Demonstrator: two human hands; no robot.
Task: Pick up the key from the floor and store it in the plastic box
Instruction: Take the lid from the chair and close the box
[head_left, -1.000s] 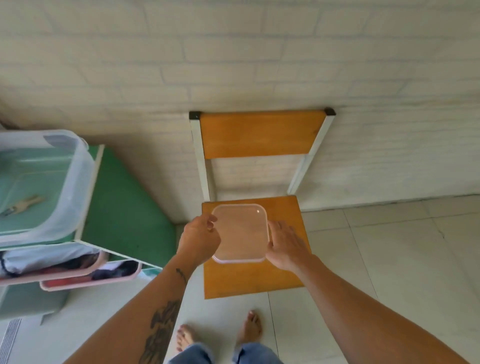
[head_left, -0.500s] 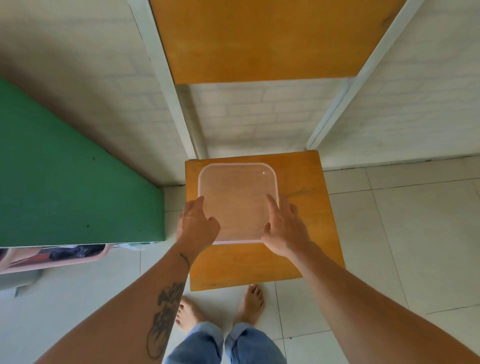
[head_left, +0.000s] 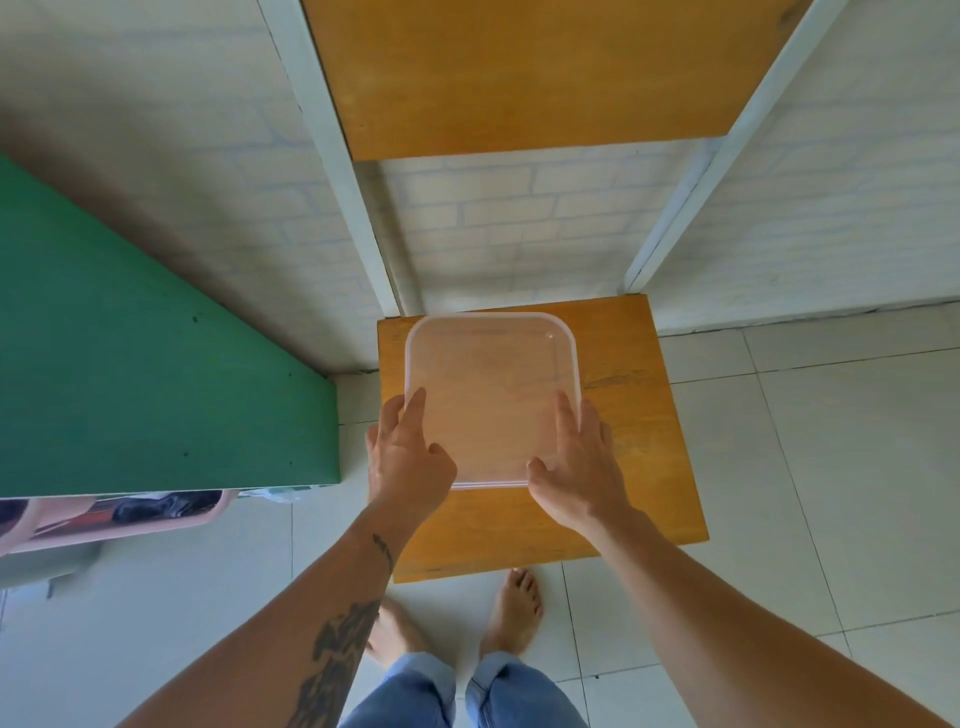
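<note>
A clear square plastic box with its lid on sits on the orange wooden seat of a chair. My left hand grips the box's near left corner, fingers laid on the lid and thumb at the near edge. My right hand grips the near right corner the same way. No key shows anywhere in view, neither on the floor nor through the lid.
The chair's backrest and white frame rise against a white brick wall. A green panel stands to the left, with a pink basin of dark items below it. My bare feet stand on pale floor tiles before the chair.
The view has dropped and closed in on the chair. The box went from held above the seat to resting on it, and my hands slid to its near corners.
</note>
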